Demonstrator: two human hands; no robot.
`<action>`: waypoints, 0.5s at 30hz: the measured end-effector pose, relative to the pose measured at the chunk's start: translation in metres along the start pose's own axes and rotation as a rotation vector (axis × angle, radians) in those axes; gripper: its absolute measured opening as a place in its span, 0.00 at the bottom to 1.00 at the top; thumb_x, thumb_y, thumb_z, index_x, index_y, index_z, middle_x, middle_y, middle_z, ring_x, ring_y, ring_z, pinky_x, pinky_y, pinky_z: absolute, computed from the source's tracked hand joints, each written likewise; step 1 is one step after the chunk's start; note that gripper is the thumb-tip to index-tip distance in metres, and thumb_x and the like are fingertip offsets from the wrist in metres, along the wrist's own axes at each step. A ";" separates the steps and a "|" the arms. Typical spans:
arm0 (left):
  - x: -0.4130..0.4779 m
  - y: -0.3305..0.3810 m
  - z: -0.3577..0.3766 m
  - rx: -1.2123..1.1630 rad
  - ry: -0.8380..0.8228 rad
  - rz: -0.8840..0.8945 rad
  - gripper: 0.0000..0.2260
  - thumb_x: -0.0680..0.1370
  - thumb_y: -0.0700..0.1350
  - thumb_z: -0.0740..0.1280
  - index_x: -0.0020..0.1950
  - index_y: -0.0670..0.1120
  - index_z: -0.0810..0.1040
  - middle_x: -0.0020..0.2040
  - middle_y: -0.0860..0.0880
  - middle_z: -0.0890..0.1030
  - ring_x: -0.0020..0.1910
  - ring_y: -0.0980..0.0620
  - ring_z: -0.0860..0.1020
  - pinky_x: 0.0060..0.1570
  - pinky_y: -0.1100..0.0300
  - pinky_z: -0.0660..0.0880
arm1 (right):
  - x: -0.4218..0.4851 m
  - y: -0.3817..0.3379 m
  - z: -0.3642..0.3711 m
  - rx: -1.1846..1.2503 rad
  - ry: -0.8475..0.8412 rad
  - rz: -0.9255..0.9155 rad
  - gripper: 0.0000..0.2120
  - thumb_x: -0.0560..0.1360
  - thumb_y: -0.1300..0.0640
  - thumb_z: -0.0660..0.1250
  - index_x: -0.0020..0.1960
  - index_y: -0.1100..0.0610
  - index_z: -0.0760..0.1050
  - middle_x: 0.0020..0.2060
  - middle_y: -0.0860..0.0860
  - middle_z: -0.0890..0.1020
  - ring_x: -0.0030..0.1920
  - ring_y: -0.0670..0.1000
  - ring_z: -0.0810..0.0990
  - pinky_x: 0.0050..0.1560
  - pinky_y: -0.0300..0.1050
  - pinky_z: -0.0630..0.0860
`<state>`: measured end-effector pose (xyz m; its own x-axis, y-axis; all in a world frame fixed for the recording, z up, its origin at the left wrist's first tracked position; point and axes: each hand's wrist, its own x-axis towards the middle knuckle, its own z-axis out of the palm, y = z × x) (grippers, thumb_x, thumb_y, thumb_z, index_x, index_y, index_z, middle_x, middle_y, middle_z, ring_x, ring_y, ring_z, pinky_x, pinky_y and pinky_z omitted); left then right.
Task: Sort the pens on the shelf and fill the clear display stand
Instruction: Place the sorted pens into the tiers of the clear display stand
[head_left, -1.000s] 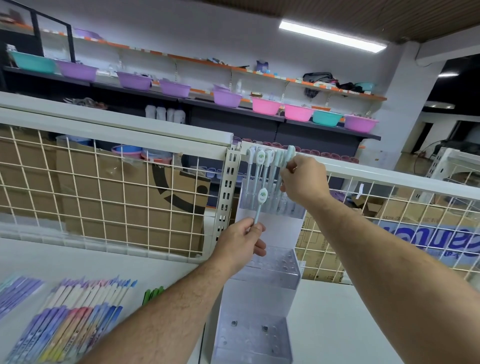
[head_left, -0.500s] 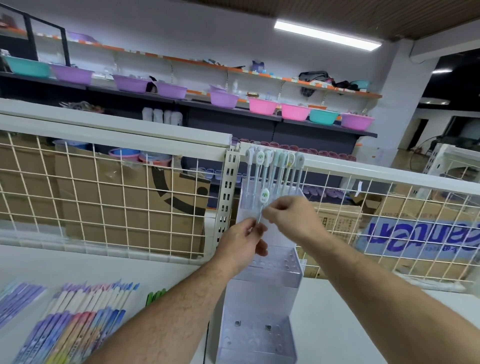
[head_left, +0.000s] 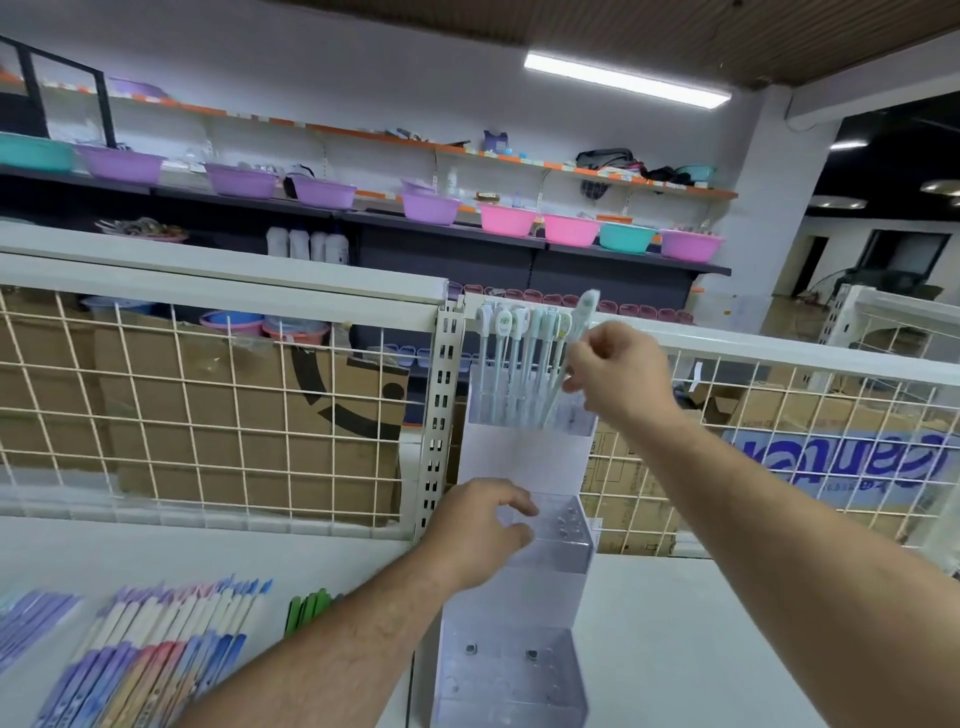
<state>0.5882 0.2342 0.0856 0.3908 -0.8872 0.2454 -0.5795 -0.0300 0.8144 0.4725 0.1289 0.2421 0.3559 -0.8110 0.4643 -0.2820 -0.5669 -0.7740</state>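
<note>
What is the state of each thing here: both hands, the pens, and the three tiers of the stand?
Right hand: pinches a tilted pen at the top tier.
Left hand: loosely curled, holds nothing, by the middle tier.
Top tier: partly filled with upright pens.
Middle tier: no pens.
Bottom tier: no pens.
Pens on the shelf: lying flat in a row.

Head-high, close, toward display stand (head_left: 519, 457)

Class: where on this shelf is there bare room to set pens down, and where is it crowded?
Bare: shelf right of the clear stand, and the strip behind the flat pens. Crowded: front left; the stand's top tier.
</note>
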 end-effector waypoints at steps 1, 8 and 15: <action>0.000 -0.004 0.002 0.046 0.005 0.030 0.06 0.74 0.48 0.75 0.47 0.60 0.83 0.57 0.64 0.79 0.61 0.64 0.73 0.56 0.75 0.66 | 0.006 -0.004 -0.004 -0.003 0.040 -0.012 0.06 0.80 0.57 0.66 0.44 0.52 0.76 0.36 0.49 0.84 0.36 0.47 0.86 0.31 0.40 0.80; 0.004 -0.008 0.006 0.164 0.019 0.073 0.08 0.75 0.53 0.70 0.53 0.57 0.84 0.58 0.60 0.81 0.59 0.62 0.75 0.59 0.67 0.69 | 0.032 -0.011 -0.007 -0.083 0.166 -0.057 0.08 0.79 0.55 0.65 0.41 0.50 0.75 0.37 0.49 0.83 0.41 0.52 0.86 0.42 0.59 0.84; 0.006 -0.012 0.008 0.183 0.025 0.149 0.06 0.76 0.51 0.70 0.52 0.56 0.84 0.54 0.61 0.81 0.57 0.62 0.73 0.58 0.65 0.69 | 0.035 -0.002 0.007 -0.187 0.090 -0.050 0.05 0.80 0.54 0.66 0.45 0.51 0.77 0.39 0.49 0.84 0.41 0.51 0.84 0.44 0.55 0.85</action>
<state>0.5921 0.2256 0.0734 0.3074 -0.8764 0.3707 -0.7512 0.0157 0.6599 0.4920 0.1029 0.2570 0.2952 -0.7862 0.5429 -0.4294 -0.6168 -0.6597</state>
